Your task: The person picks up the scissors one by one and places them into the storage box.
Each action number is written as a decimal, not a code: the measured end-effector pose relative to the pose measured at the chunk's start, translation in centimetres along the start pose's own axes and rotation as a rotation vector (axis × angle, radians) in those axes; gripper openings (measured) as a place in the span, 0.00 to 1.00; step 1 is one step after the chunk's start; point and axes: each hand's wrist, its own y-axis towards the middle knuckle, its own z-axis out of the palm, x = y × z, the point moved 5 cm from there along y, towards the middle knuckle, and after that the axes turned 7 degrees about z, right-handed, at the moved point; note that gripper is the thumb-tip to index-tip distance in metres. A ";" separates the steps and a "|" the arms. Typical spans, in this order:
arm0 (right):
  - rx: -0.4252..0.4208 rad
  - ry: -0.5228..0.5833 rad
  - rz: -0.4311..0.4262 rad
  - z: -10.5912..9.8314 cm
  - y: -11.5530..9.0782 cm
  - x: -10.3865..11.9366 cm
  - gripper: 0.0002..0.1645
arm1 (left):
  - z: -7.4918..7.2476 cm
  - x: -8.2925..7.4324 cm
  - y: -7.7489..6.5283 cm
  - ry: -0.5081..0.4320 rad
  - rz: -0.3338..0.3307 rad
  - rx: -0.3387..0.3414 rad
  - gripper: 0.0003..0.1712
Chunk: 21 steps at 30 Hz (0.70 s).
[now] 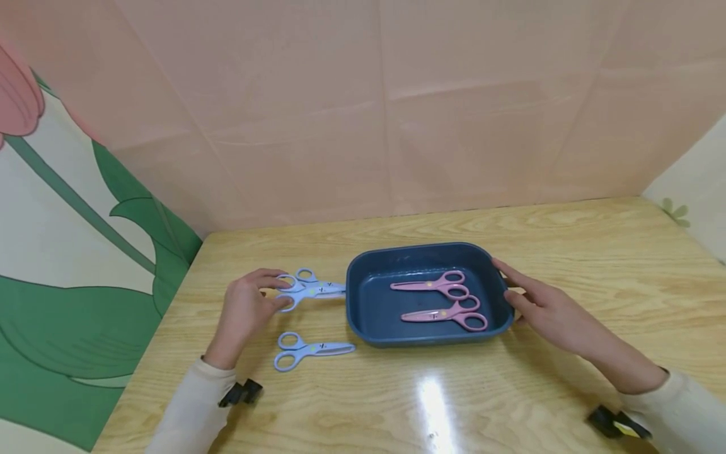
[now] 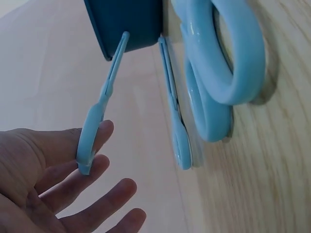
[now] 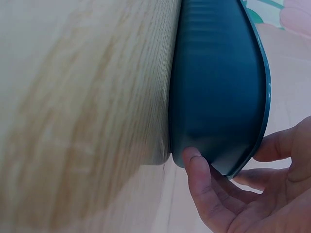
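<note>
In the head view my left hand pinches a blue pair of scissors by its handle loops between thumb and fingers. That pair is raised off the table, its blades pointing at the blue tray; I cannot tell if the tip touches it. Below and behind it, a second blue pair of scissors lies on the wood. A third blue pair of scissors lies closer to me. My right hand holds the tray's right end, thumb and fingers against its wall and rim.
Inside the tray lie two pink pairs of scissors, one farther back and one nearer. The wooden table meets a pinkish wall covering at the back. A painted panel stands along the left side.
</note>
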 end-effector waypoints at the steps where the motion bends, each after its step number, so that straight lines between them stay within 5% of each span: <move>1: 0.001 0.001 -0.002 0.0 0.0 0.0 0.35 | 0.0 0.1 0.0 -0.010 -0.008 0.005 0.11; 21: -0.003 -0.018 -0.005 -0.1 0.0 0.0 0.35 | -1.5 0.4 0.2 -0.100 -0.066 -0.020 0.11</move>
